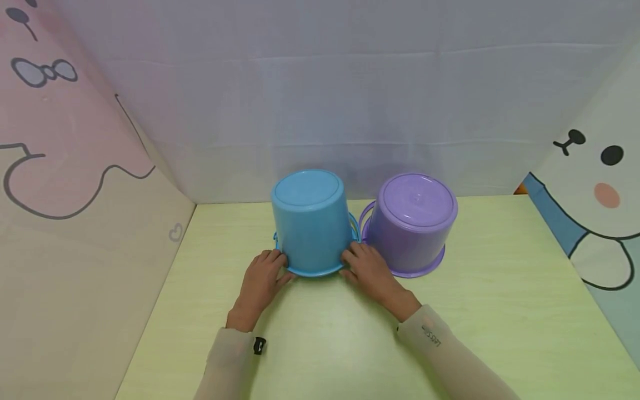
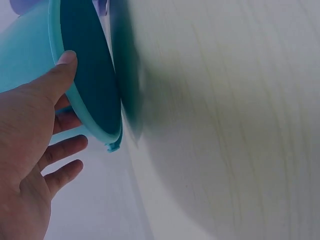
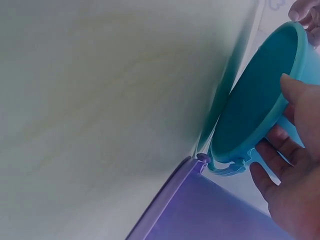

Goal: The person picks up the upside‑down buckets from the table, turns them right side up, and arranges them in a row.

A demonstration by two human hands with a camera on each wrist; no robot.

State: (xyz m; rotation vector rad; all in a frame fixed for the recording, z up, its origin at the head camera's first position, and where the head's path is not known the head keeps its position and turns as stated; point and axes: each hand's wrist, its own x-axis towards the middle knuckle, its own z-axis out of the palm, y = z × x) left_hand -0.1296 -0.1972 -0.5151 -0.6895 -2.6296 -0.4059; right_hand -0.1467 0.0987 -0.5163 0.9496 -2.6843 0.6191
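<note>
A light blue bucket [image 1: 312,233] is upside down on the table, its near rim tilted up off the surface, so both wrist views look into its dark inside. My left hand [image 1: 261,283] pinches the rim on the left, thumb over the edge and fingers against the outer wall. On the right of the same rim, my right hand [image 1: 371,273] grips likewise, thumb at the lip [image 3: 289,107] and fingers behind. The blue handle [image 3: 227,170] hangs at the bucket's right side. An upturned purple bucket [image 1: 415,228] stands just right of it, close by my right hand.
The pale wood-look table [image 1: 500,311] meets a white cloth wall [image 1: 350,100] behind the buckets. Cartoon-printed panels flank it, a pink and cream one [image 1: 75,166] at left and a bear-faced one [image 1: 600,183] at right. A purple handle [image 1: 366,214] sits between the buckets.
</note>
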